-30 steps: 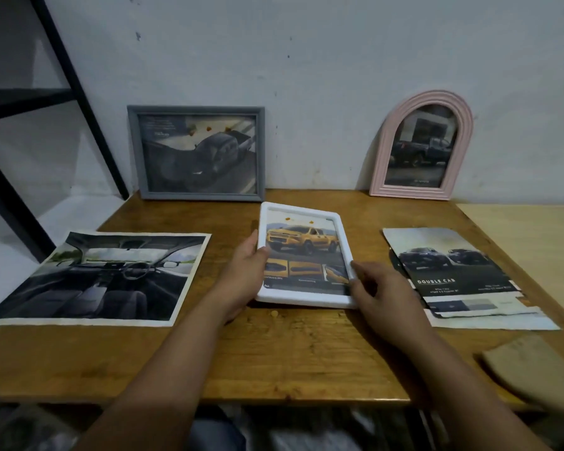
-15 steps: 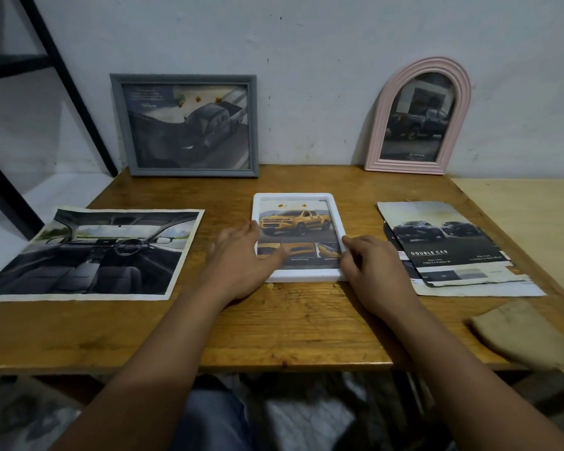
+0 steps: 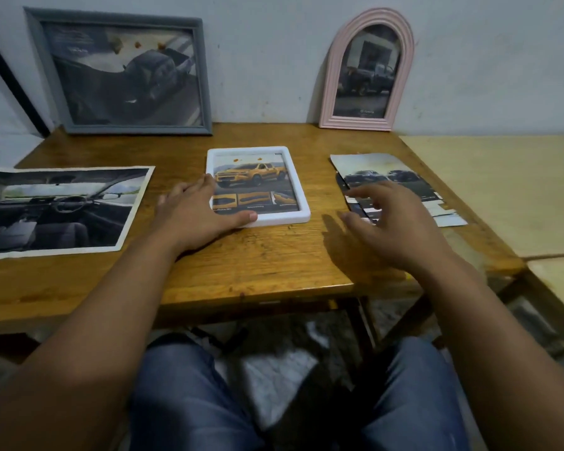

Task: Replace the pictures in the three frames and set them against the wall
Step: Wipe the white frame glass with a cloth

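Observation:
A white frame (image 3: 293, 187) with a yellow pickup picture lies flat in the middle of the wooden table (image 3: 258, 265). My left hand (image 3: 196, 216) rests at its left side, thumb along the front edge and fingers on the left rim. My right hand (image 3: 388, 222) hovers with spread fingers over the near end of a stack of loose car prints (image 3: 388, 170) on the right, holding nothing. A grey frame (image 3: 121, 73) and a pink arched frame (image 3: 367, 70) lean against the wall. A large car-interior print (image 3: 56, 206) lies at the left.
A black metal rack leg (image 3: 10, 79) slants at the far left. A pale board (image 3: 508, 190) adjoins the table on the right. My knees in jeans (image 3: 189, 395) sit under the front edge.
My right hand has left the white frame and moved right, over the stack of prints. My left hand stays at the frame. The camera has tilted down.

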